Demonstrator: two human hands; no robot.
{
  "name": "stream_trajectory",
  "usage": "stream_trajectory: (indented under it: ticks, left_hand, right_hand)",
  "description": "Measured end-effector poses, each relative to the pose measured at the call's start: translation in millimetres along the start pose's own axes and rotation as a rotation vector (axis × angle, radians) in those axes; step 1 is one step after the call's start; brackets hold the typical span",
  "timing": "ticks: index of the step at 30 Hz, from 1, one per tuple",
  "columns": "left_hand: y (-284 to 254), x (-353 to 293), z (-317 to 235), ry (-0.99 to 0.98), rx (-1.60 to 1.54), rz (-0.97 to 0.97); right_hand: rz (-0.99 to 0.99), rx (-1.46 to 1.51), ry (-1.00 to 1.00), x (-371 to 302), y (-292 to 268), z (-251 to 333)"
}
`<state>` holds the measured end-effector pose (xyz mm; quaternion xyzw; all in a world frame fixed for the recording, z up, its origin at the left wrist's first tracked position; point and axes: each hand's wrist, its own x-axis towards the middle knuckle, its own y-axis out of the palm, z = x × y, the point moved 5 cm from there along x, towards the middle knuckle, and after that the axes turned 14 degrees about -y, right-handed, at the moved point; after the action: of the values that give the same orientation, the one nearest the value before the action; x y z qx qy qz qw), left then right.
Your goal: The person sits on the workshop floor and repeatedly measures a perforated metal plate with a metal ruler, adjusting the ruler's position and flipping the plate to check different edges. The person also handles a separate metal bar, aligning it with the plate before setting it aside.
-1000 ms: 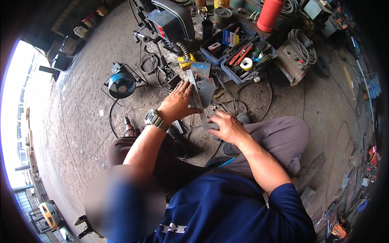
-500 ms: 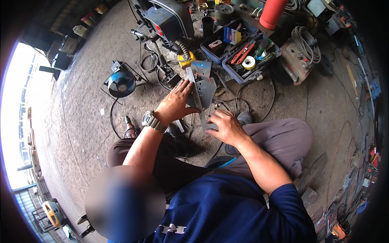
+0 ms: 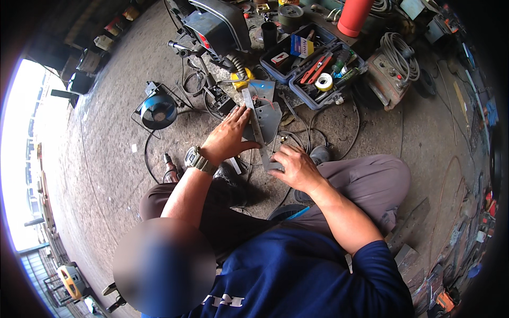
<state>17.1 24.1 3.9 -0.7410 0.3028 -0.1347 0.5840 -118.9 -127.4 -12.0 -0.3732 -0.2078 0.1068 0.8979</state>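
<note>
Just behind my left hand (image 3: pixel 228 137) I wear a chunky olive-grey watch (image 3: pixel 196 158); farther back, a navy short-sleeved shirt (image 3: pixel 302 270) with white print (image 3: pixel 229 301); beside my right hand (image 3: pixel 295 167), brownish-grey trousers (image 3: pixel 368 177).

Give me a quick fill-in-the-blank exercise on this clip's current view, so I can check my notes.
1. The watch is worn on the ____ wrist.
2. The right hand is at the end of the L-shaped metal square that lies ____ (nearer to / farther from) the person's body.
3. A roll of tape lies ____ (inside / beside) the open toolbox.
4. The tall cylinder beyond the toolbox is coloured ____.

Missing words: left; nearer to; inside; red.
</note>
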Motion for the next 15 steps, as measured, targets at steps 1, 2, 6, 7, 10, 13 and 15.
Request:
stream_trajectory:
  ticks: [1, 2, 6, 7, 10, 13, 15]
  left_hand:
    - [0.2, 0.1, 0.0, 0.003, 0.004, -0.002]
    - [0.0, 0.4, -0.1, 0.001, 0.006, 0.003]
    - [-0.1, 0.5, -0.2, -0.006, 0.006, 0.012]
    - [0.1, 0.6, 0.0, -0.006, 0.004, 0.011]
    - [0.5, 0.4, 0.1, -0.004, 0.009, 0.008]
    - [1.4, 1.0, 1.3, 0.003, 0.009, -0.001]
    - [-0.6, 1.3, 1.7, 0.002, -0.001, 0.021]
  right_hand:
    - [0.003, 0.002, 0.001, -0.1, 0.1, -0.3]
    - [0.006, 0.005, 0.002, -0.2, 0.3, -0.7]
    - [0.010, 0.006, 0.008, -0.9, 1.4, -1.3]
    - [0.009, 0.003, 0.006, -0.9, 1.2, -1.0]
    - [0.007, -0.004, -0.001, -0.8, 0.8, -0.1]
    - [-0.003, -0.008, -0.013, -0.2, 1.6, 0.8]
    - [-0.017, -0.009, -0.021, -0.1, 3.7, 2.3]
